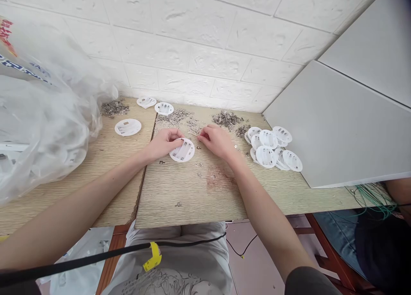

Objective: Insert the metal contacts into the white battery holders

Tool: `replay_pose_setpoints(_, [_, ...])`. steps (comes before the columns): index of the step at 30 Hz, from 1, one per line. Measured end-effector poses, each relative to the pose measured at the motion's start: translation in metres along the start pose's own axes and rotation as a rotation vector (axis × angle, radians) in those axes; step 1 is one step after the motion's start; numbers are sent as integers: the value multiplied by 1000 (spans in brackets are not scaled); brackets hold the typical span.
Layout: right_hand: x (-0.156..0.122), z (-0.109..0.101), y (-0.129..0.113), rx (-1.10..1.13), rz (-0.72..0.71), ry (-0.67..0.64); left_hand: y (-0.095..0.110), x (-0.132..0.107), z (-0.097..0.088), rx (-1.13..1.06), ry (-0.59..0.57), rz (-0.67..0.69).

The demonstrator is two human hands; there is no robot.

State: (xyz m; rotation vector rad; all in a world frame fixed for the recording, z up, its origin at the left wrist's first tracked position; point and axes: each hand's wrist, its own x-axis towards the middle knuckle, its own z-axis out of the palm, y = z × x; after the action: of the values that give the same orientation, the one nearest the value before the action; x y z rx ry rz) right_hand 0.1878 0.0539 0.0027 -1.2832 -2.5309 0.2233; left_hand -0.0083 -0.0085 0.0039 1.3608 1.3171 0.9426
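Observation:
My left hand (168,141) grips the upper left edge of a round white plastic battery holder (181,152) just above the table, thumb on top. Small metal pieces show in its slots. To its right, my right hand (215,140) has thumb and fingertips pinched together; whatever they hold is too small to make out. Those fingertips are close to a scattered pile of small metal contact pieces (193,126). More metal contacts (226,118) lie heaped behind my right hand. Several loose ones (198,174) are strewn on the wood in front of the hands.
A pile of white round holders (266,156) sits at the right, by a grey panel (340,128). More holders (128,127) lie at the left, near a large clear plastic bag (41,128). A white brick-patterned wall (205,42) closes the back. Green wires (374,198) hang near another person.

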Motion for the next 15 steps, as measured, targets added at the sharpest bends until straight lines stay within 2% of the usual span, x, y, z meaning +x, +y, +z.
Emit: replay_pose_setpoints(15, [-2, 5, 3, 81, 1, 29, -2, 1, 1, 48, -24, 12])
